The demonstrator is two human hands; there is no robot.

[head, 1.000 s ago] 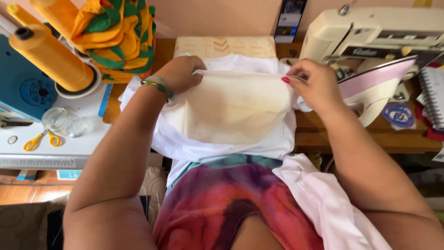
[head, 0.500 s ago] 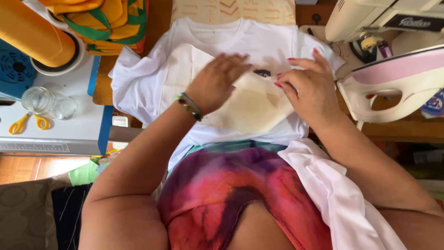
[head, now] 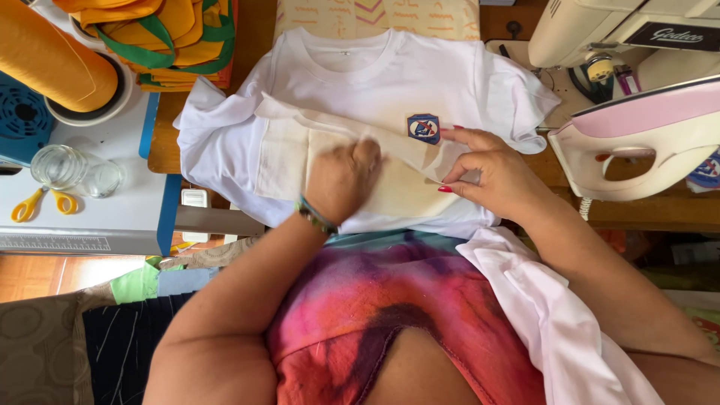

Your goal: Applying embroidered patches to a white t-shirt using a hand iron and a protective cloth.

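Note:
A white T-shirt [head: 390,75] lies flat on the wooden table, with a small blue and red shield patch [head: 424,128] on its chest. A cream pressing cloth [head: 281,161] lies across the shirt just below the patch. My left hand [head: 341,180], fingers curled, rests on the middle of the cloth. My right hand [head: 491,176] pinches the cloth's right edge beside the patch.
A pink and white iron [head: 637,142] stands at the right, with a sewing machine [head: 622,34] behind it. At the left are orange thread cones [head: 45,56], stacked orange and green fabric [head: 169,34], a glass jar [head: 56,166] and yellow scissors [head: 34,204]. White cloth [head: 555,322] lies over my lap.
The cloth has been drawn down off the patch, which now shows fully. My left hand has slid onto the cloth's middle and closed; my right hand now pinches its edge.

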